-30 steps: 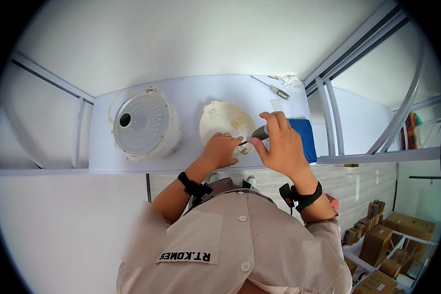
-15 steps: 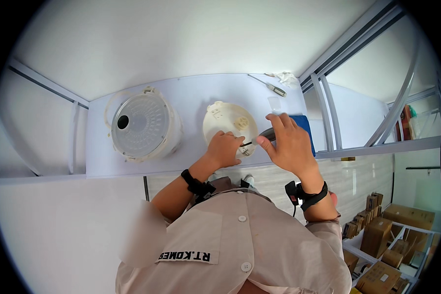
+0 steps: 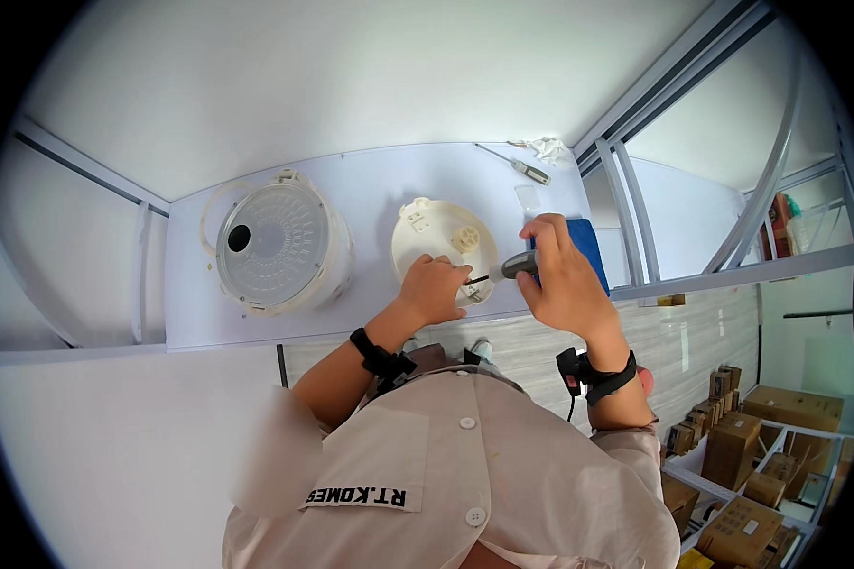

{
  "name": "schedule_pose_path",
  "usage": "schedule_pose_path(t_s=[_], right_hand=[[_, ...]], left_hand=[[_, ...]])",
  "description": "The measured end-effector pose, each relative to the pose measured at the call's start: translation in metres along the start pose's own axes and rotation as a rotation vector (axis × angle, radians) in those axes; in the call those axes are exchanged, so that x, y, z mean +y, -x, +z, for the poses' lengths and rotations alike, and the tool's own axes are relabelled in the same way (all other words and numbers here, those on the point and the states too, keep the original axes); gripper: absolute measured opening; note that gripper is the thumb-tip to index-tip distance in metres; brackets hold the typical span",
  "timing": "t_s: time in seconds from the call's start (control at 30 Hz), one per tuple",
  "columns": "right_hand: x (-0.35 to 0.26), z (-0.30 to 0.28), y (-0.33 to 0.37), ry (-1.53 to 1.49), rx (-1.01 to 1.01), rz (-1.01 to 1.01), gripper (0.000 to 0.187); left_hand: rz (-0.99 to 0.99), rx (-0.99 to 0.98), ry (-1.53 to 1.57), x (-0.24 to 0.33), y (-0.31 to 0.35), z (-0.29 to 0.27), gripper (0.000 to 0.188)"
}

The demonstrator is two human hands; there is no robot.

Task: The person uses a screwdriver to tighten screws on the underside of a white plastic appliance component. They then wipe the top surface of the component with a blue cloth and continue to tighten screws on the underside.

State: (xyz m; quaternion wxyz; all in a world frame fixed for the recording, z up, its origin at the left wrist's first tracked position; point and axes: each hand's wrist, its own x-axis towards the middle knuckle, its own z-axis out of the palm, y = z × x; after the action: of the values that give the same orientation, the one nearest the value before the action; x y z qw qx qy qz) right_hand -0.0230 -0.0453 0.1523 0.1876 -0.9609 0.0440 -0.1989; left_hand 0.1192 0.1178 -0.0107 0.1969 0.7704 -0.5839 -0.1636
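The right hand (image 3: 567, 283), grasping a screwdriver (image 3: 518, 266), is pointing it into the cream cover (image 3: 411, 245) on the table (image 3: 368, 185), work looking unfinished, while the left hand (image 3: 434, 290) is resting there, finger grip unclear.

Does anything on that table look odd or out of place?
Only the crumpled white wad at the far right corner of the table, near the loose screwdriver: it lies bunched up like litter. No spill shows.
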Motion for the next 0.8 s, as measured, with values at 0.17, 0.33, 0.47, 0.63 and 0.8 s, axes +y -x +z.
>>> schedule_pose_path(t_s=[0.17, 0.33, 0.47, 0.63, 0.8], right_hand=[[-0.003, 0.006, 0.002, 0.113, -0.075, 0.082, 0.044], [-0.013, 0.006, 0.001, 0.312, -0.161, 0.210, 0.042], [0.001, 0.007, 0.007, 0.008, 0.011, -0.046, 0.036], [-0.009, 0.010, 0.002, 0.246, -0.245, 0.293, 0.040], [-0.012, 0.004, 0.007, 0.173, -0.072, 0.071, 0.039]], left_hand=[[0.008, -0.005, 0.004, -0.001, 0.002, 0.000, 0.057], [0.008, -0.015, 0.025, 0.000, 0.008, -0.003, 0.055], [0.012, -0.013, 0.022, 0.001, 0.009, -0.003, 0.053], [0.020, -0.013, 0.019, 0.000, 0.011, 0.000, 0.052], [0.033, -0.003, 0.031, -0.002, 0.013, 0.003, 0.049]])
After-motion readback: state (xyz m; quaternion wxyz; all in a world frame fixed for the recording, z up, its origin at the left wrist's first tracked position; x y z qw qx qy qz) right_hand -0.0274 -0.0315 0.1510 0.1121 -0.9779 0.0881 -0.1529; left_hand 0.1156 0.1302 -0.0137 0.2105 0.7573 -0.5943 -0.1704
